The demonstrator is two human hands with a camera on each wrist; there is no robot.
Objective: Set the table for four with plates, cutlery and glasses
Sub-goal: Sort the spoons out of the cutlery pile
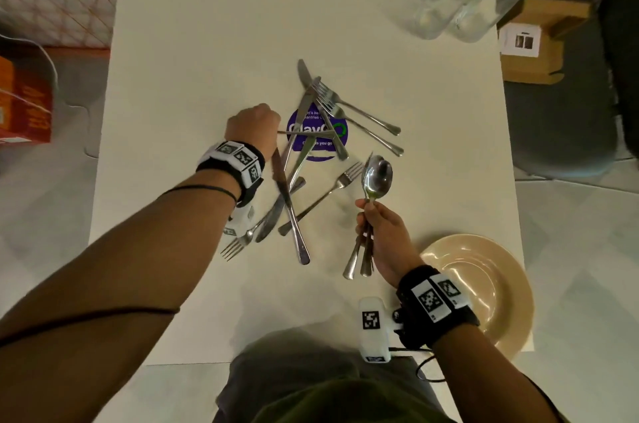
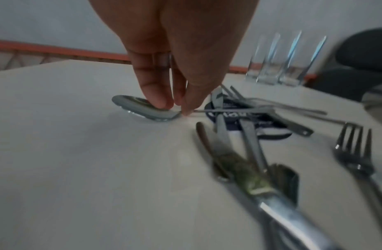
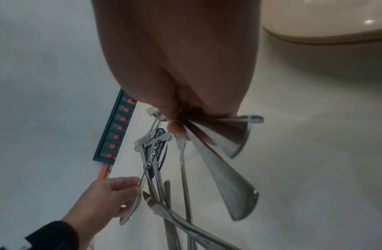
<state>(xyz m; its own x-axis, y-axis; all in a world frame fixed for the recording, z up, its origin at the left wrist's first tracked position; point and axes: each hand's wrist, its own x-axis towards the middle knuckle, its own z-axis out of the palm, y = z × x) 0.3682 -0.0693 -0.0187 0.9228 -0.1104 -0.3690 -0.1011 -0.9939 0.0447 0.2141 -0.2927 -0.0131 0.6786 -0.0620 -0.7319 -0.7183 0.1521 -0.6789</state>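
Note:
A heap of knives and forks [image 1: 311, 132] lies crossed in the middle of the white table [image 1: 207, 42]. At the heap's left side my left hand [image 1: 254, 123] reaches down. In the left wrist view its fingertips [image 2: 179, 108] pinch the neck of a spoon [image 2: 141, 108] that lies flat on the table. My right hand [image 1: 375, 225] holds a bundle of spoons [image 1: 377, 177] upright by the handles [image 3: 226, 169], bowls up, to the right of the heap. A beige plate [image 1: 501, 284] sits at the near right corner. Several glasses [image 1: 446, 7] stand at the far right corner.
A purple round sticker [image 1: 325, 153] lies under the cutlery. Beyond the table's right edge a cardboard box [image 1: 539, 42] rests on a dark chair [image 1: 570, 132]. An orange box [image 1: 24, 101] stands on the floor at the left.

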